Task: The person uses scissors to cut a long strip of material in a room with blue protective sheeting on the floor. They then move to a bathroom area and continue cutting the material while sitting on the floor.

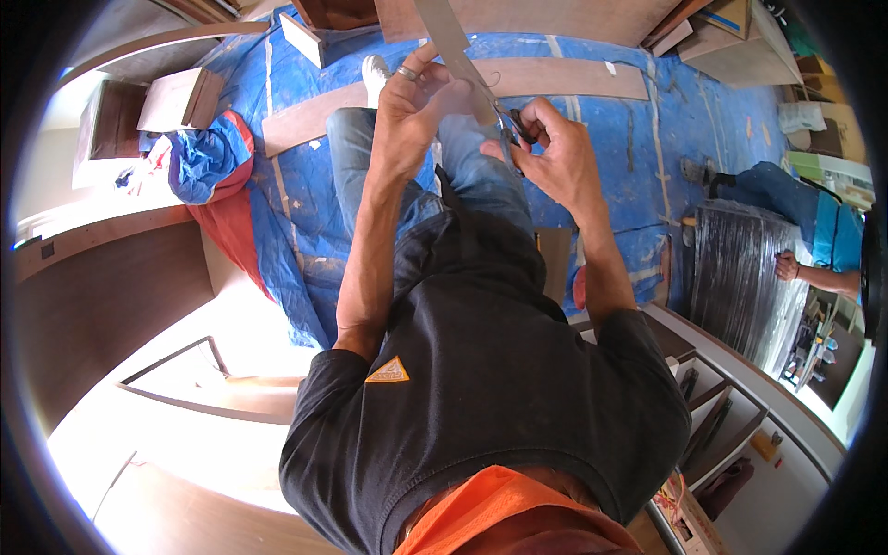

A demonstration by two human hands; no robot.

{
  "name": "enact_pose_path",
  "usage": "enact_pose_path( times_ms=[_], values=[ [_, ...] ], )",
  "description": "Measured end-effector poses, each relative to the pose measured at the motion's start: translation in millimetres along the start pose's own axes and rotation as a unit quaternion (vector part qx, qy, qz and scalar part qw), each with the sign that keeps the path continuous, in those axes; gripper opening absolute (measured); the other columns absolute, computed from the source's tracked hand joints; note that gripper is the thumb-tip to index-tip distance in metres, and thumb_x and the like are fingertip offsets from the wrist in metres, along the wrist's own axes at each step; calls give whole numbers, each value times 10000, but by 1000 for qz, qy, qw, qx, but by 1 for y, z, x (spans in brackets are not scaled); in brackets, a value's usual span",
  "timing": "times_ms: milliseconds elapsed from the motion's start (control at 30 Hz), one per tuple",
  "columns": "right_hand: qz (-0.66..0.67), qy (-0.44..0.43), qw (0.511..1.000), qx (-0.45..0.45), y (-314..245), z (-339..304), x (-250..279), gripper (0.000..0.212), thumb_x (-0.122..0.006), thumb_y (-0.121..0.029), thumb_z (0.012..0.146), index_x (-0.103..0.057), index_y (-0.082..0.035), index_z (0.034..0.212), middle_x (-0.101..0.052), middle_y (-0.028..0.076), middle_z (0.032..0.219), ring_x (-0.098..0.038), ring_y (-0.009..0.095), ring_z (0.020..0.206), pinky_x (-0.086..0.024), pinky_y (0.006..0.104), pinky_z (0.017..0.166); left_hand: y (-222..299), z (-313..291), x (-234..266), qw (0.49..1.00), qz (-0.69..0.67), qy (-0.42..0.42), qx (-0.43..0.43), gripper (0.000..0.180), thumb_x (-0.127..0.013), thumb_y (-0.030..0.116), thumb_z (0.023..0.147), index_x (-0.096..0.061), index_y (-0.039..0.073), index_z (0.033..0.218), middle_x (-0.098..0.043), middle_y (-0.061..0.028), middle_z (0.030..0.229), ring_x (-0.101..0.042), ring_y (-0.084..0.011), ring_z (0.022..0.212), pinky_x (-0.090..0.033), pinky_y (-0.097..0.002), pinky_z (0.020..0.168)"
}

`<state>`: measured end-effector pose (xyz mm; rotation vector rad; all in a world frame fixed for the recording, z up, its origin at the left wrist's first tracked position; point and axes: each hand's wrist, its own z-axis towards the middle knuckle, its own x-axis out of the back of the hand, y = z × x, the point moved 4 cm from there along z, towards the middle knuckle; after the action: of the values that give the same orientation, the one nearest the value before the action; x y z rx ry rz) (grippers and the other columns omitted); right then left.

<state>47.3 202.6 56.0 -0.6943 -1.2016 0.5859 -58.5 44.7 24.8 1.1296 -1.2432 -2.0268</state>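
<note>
A long, thin grey-beige strip point(446, 39) runs down from the top edge of the picture between my hands. My left hand point(405, 116), with a ring on one finger, pinches the strip's lower part. My right hand point(558, 157) has its fingers in the dark handles of a pair of scissors point(506, 128). The scissor blades point up and left and meet the strip's right side near its lower end. Whether they have cut into it I cannot tell. Both hands are held out over my jeans-clad legs point(370, 153).
Blue sheeting point(610, 139), taped in places, covers the floor, with a long wooden board point(573, 79) lying across it. Bundled red-and-blue tarp point(208, 166) hangs at the left. At the right, another person's hand point(787, 266) touches a plastic-wrapped stack point(740, 268). Open compartments point(712, 407) are behind me.
</note>
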Motion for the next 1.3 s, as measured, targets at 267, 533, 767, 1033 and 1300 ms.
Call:
enact_pose_path(
  times_ms=[267, 533, 767, 1033, 1300],
  values=[
    [42, -35, 997, -48, -1, 2, -3, 531, -928, -405, 674, -549, -53, 796, -591, 41, 667, -575, 156, 618, -466, 316, 578, 6, -3, -7, 1000, -6, -19, 5, 554, -704, 12, 907, -518, 79, 1425, -616, -31, 930, -642, -137, 854, -576, -273, 740],
    [81, -16, 996, -36, -3, -2, -6, 473, -910, -318, 731, -532, -40, 791, -487, -17, 634, -370, 51, 565, -297, 240, 483, 10, -2, -5, 1000, 3, 1, -6, 559, -667, -81, 873, -535, 35, 1404, -647, -37, 855, -675, -166, 810, -589, -331, 742],
    [59, -26, 998, -18, -1, 0, -6, 483, -903, -354, 731, -542, -41, 800, -480, -22, 646, -346, 65, 571, -292, 254, 485, 9, -2, -2, 999, 36, -11, -7, 556, -663, -67, 873, -534, 27, 1406, -663, -48, 850, -679, -165, 813, -565, -315, 740],
    [51, -34, 998, -25, 2, 1, -9, 480, -902, -358, 732, -548, -41, 804, -481, -25, 666, -355, 72, 592, -297, 259, 496, 1, -5, -2, 998, 48, -38, 5, 592, -702, 12, 910, -490, 70, 1460, -623, -31, 924, -652, -131, 838, -584, -273, 743],
    [79, -36, 995, -53, 1, 2, -10, 465, -898, -345, 744, -548, -47, 813, -464, -30, 666, -350, 68, 598, -302, 254, 506, 5, -4, -1, 1000, 18, -12, 15, 533, -649, -62, 887, -526, 9, 1400, -690, -61, 894, -680, -167, 817, -552, -311, 763]
  ],
)
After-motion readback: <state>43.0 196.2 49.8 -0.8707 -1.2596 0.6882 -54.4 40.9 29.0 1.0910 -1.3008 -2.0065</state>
